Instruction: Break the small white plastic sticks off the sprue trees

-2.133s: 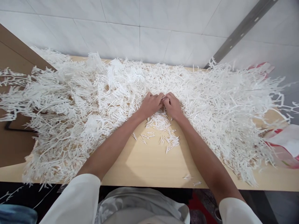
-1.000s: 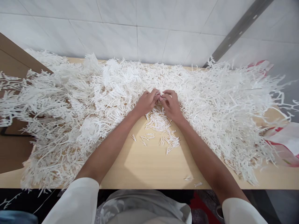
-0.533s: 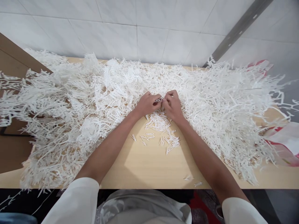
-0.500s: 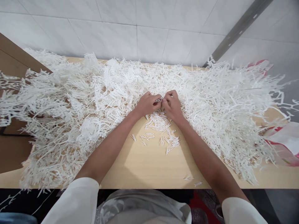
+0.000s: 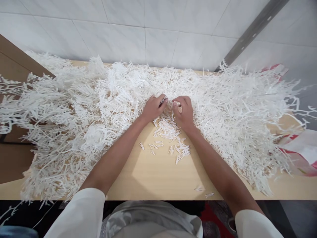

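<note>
A great tangle of white plastic sprue branches (image 5: 61,109) covers the left of the pale wooden surface (image 5: 158,175), spilling over its near-left edge and onto the brown board (image 5: 15,158) beside it; the heap runs unbroken across the back toward the white tiled wall (image 5: 148,29). At the middle, the left hand (image 5: 154,108) rests at the near fringe of the heap, fingers curled and pinched narrow on a thin piece whose exact shape is too small to tell; the piece seems to point toward the other hand, so its long axis lies roughly across the view, left to right. Just beside it, with a small gap between the fingertips, the right hand (image 5: 183,110) is likewise curled, thumb and fingers closed on a small pale bit at the heap's edge; both hands stand about equally near that spot, knuckles up, wrists toward the body. Directly below them, on the near side toward the person, lies a loose pile of short white sticks (image 5: 170,135), most lying slantwise; a few strays (image 5: 203,191) sit near the surface's front edge. Farther right the heap fans out toward a red-and-white bag (image 5: 300,152) at the far right edge.
</note>
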Tool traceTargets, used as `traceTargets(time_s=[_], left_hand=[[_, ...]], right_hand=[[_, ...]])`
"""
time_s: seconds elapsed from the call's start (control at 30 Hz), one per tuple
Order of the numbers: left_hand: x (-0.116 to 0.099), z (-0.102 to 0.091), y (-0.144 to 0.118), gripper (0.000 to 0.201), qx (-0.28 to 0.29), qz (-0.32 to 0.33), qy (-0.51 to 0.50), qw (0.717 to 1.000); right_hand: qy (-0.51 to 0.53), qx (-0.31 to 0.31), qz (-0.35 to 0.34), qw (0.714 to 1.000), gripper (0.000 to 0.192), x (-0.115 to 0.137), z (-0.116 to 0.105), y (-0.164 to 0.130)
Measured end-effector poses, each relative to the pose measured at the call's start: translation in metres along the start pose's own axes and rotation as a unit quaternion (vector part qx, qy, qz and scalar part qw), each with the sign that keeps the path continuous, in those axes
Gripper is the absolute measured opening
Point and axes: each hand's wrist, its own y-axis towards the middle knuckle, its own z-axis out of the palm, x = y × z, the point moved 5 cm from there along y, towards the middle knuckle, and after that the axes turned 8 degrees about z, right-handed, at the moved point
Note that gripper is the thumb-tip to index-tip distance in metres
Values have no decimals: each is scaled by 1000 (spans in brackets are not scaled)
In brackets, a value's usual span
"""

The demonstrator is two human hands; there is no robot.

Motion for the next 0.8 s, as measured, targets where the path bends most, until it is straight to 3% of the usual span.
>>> traceTargets(time_s=[0.07,0.2,0.33,0.5,0.8], left_hand=[[-3,1,-1,25,6,21,-10,1000],[-4,3,-2,18,9,36,-4,999],[-3,4,-2,21,8,33,-10,999],[-1,6,-1,25,26,38,-51,998],[1,9,-1,22,25,28,19,999]], right_hand=[[22,-5,37,999,30,-8,0,4],[14,36,37,999,29,-11,5,6],[7,37,61,997,30,-12,6,5],[-6,74,35,997,32,-8,10,5],[-13,100,14,995,26,-6,13,4]])
